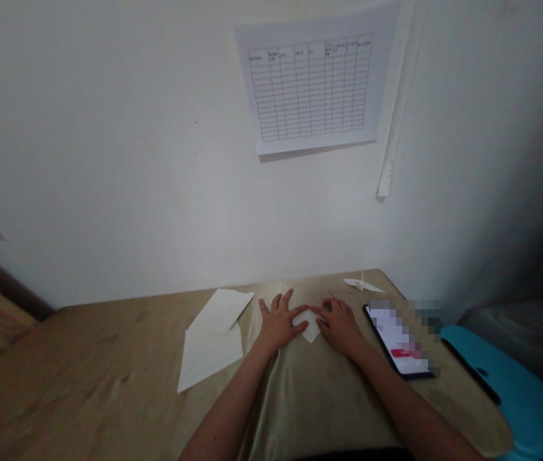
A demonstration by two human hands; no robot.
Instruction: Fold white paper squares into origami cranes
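Observation:
A small folded piece of white paper (310,328) lies on the cloth-covered table between my hands, one corner pointing toward me. My left hand (278,324) rests at its left side with the fingers spread; the index finger reaches the top corner and the thumb touches the left edge. On the opposite side, my right hand (341,325) has its index finger stretched to the same top corner and its thumb on the right edge, its other fingers slightly bent. Both hands press the paper down, and their fingertips hide parts of its edges.
Torn sheets of lined paper (211,346) lie left of my hands. A phone (399,342) with a lit screen lies to the right, and a folded white paper shape like a crane (362,284) sits behind it. Beyond the table's right edge is a blue stool-like object (506,390).

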